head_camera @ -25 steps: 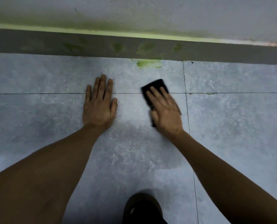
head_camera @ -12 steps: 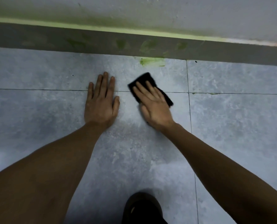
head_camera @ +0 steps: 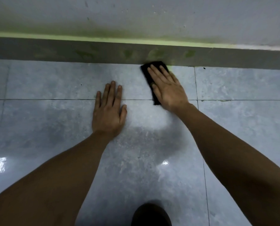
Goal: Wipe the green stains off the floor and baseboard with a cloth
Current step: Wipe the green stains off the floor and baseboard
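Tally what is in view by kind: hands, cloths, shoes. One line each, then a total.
Hands: 2, the left hand flat on the floor, the right hand pressing the cloth.
Cloths: 1, a black cloth at the baseboard.
Shoes: 1, a dark shoe.
Total: 4

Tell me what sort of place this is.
Likely an indoor room's edge, at floor level: glossy grey tiled floor with dark grout lines, a dark grey baseboard smeared green, and a pale painted wall above.
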